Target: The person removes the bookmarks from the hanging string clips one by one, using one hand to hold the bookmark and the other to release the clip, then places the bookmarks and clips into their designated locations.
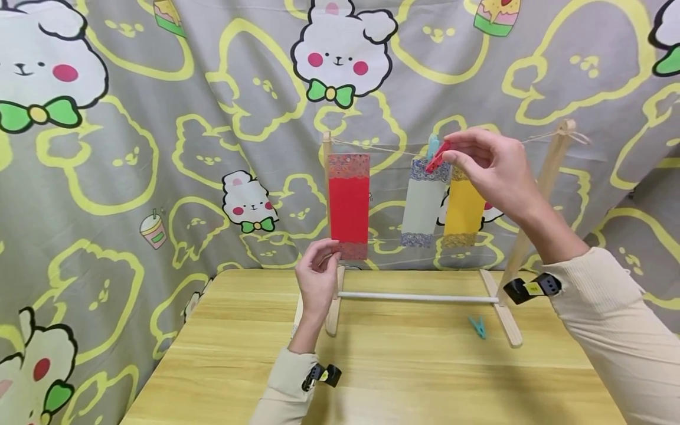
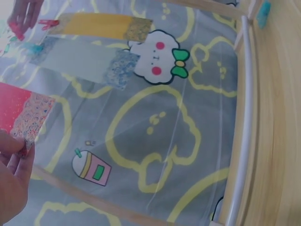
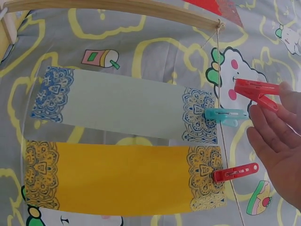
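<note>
My left hand pinches the bottom corner of a red paper card with patterned ends, held upright near the left post. In the left wrist view, thumb and fingers grip the card's patterned edge. My right hand holds a red clothespin by its handles, in front of the string. A pale green card hangs from the string by a teal clothespin. Beside it a yellow card hangs by another red clothespin.
The wooden frame's right post and left post carry the string; a white rod joins their feet. A loose teal clothespin lies on the wooden table. Behind hangs a patterned grey curtain.
</note>
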`<state>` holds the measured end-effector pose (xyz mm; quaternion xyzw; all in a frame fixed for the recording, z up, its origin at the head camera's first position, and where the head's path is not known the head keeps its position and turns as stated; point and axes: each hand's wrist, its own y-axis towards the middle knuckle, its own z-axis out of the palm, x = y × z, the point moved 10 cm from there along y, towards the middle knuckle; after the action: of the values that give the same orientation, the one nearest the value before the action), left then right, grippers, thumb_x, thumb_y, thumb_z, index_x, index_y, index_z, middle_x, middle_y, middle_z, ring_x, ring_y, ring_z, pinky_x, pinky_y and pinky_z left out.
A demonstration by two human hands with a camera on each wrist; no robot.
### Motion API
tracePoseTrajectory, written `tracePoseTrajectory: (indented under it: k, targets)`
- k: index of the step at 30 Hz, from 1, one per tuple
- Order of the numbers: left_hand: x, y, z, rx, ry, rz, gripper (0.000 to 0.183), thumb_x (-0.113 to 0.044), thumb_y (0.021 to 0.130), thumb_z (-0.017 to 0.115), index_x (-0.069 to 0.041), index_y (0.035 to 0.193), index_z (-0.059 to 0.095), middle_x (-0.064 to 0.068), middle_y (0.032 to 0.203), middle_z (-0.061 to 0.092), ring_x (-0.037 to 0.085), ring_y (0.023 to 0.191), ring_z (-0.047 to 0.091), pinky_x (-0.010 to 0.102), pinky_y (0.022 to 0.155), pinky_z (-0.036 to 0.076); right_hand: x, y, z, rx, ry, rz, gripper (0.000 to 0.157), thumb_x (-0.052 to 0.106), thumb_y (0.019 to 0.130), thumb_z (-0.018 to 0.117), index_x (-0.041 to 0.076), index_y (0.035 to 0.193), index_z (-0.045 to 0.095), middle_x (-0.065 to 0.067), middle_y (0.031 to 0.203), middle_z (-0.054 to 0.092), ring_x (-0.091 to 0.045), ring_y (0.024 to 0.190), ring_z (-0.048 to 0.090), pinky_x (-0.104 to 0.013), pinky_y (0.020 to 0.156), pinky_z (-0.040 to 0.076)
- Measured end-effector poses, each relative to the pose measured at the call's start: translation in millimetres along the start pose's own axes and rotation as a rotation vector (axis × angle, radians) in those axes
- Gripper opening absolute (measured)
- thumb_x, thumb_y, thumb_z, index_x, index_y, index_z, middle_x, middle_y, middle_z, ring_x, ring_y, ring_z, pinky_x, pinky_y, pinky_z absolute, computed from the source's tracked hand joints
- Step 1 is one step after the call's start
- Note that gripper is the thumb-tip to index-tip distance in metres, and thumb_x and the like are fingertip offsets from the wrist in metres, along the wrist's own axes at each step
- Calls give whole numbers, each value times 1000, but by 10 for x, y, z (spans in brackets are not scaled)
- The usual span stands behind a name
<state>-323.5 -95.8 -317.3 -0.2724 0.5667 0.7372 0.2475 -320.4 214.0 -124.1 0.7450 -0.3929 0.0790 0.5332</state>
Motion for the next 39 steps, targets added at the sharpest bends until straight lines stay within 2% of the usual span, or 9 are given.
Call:
tracePoseTrajectory:
  k: [7, 13, 20, 26, 36, 39]
  targets:
    - [-53, -7, -46, 10, 9, 12, 28, 23, 84, 67, 10, 108, 71, 25, 107, 69, 22, 97, 72, 34, 85, 61, -34, -120, -62, -11, 24, 2, 31, 7, 96, 72, 1, 127, 70, -9, 113, 74, -4, 100, 70, -13, 89, 53]
    - [-82, -32, -93, 21, -1, 24, 26, 23, 84, 67, 12, 108, 71, 28, 106, 67, 20, 96, 71, 29, 84, 61, -60, -233, -139, -42, 15, 7, 32, 5, 96, 71, 3, 128, 70, -10, 116, 74, -2, 101, 70, -12, 90, 53]
    - [-129, -40, -139, 22, 20, 24, 26, 21, 85, 69, 10, 108, 71, 27, 106, 68, 18, 98, 72, 27, 84, 61, -63, -359, -232, -75, 31, 4, 34, 2, 94, 72, 4, 128, 70, -3, 113, 75, -2, 102, 70, -12, 90, 53]
    - [-161, -53, -167, 33, 36, 18, 26, 20, 86, 70, 9, 109, 71, 26, 107, 68, 18, 99, 72, 26, 83, 61, -70, -477, -292, -91, 29, -20, 35, -1, 94, 71, 2, 129, 70, -3, 114, 74, -4, 103, 70, -12, 90, 52]
    - [-180, -44, -254, 45, 51, 29, 27, 22, 85, 68, 10, 109, 71, 27, 107, 67, 16, 98, 72, 25, 84, 60, -147, -658, -384, -117, 28, -2, 35, -5, 94, 70, -1, 128, 69, 0, 111, 74, -5, 94, 71, -12, 87, 54]
    - [-175, -45, -290, 39, 62, 26, 26, 20, 85, 69, 11, 109, 71, 28, 107, 68, 15, 98, 72, 26, 85, 60, -168, -702, -404, -127, 40, -6, 35, -6, 93, 70, -3, 128, 69, -1, 111, 74, -8, 96, 71, -13, 87, 54]
